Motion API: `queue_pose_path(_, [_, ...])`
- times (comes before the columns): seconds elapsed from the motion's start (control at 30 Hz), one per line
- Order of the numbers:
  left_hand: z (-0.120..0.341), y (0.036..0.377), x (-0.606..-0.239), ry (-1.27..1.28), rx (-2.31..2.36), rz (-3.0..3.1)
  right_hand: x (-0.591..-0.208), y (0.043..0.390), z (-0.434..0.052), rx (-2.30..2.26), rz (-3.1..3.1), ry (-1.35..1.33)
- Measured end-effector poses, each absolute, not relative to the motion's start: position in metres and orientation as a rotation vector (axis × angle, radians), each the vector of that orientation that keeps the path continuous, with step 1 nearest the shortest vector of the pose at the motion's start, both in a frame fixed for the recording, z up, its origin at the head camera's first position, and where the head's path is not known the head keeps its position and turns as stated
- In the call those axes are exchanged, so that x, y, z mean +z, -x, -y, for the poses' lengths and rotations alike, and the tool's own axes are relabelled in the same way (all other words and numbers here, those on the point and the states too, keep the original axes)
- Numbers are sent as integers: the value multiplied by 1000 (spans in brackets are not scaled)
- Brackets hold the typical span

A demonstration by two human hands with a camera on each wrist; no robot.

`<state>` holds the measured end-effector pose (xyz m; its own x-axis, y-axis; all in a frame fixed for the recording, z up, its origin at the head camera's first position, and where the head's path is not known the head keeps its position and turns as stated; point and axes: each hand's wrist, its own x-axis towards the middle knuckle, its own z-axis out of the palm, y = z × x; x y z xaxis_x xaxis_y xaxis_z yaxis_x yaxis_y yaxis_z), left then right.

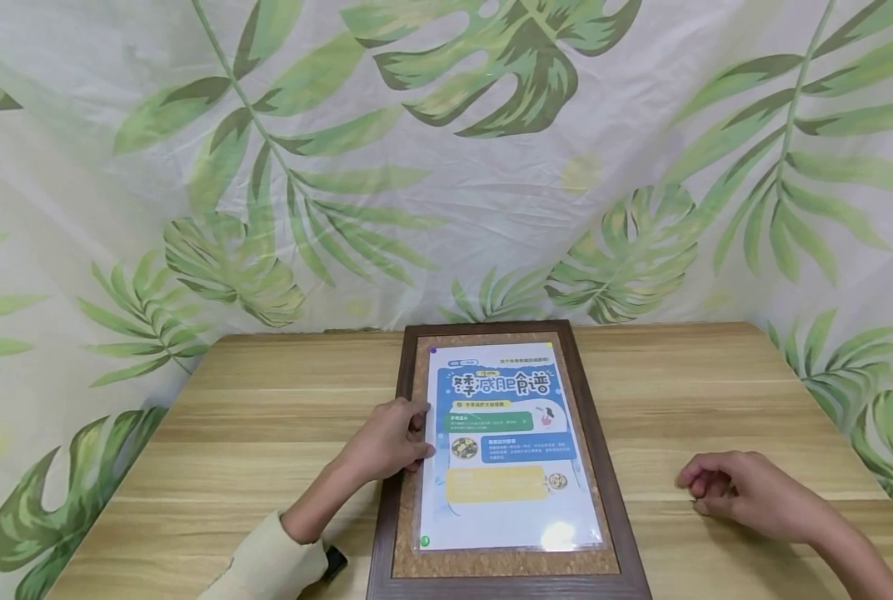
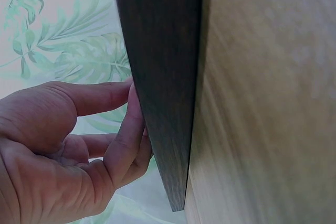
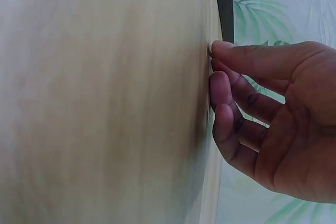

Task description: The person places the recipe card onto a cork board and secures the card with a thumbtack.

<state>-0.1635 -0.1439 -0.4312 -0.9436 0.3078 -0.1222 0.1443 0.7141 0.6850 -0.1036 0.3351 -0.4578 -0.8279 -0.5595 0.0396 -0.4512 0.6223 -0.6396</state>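
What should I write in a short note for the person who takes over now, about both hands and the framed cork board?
Left hand: fingers rest on the left edge of the framed cork board, at the poster.
Right hand: loosely curled, fingertips on the wooden table, right of the board, holding nothing.
Board lies flat mid-table; the poster lies on the cork with a purple pin and a green pin at its left corners.
Done: two left pins in. Left: right corners show no pins; confirm.

You're in some makeshift recording setup, not a proper room imo: leaf-print cloth [image 1: 446,150] draped as a backdrop w/ just a plain wood-look desk [image 1: 266,417] in front.
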Motion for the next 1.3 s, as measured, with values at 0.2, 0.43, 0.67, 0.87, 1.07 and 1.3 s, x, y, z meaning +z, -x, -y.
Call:
queue_pose_path(0.2, [144,164,-431,-370,1041,-2694,-458,102,-326,-1000,-2672,884])
queue_pose_path(0.43, [144,164,-431,-379,1029,-2698,-453,99,-314,-955,-2677,811])
queue_pose_path(0.67, [145,165,-433,-384,1035,-2691,-444,102,-294,-876,-2723,807])
queue_pose_path(0.87, [145,165,-433,-385,1036,-2690,-438,104,-277,-939,-2677,873])
queue_pose_path(1.07, [145,165,-432,-381,1035,-2680,-434,101,-264,-1011,-2614,946])
queue_pose_path(1.3, [144,164,-431,-365,1038,-2687,-430,100,-249,-1048,-2521,974])
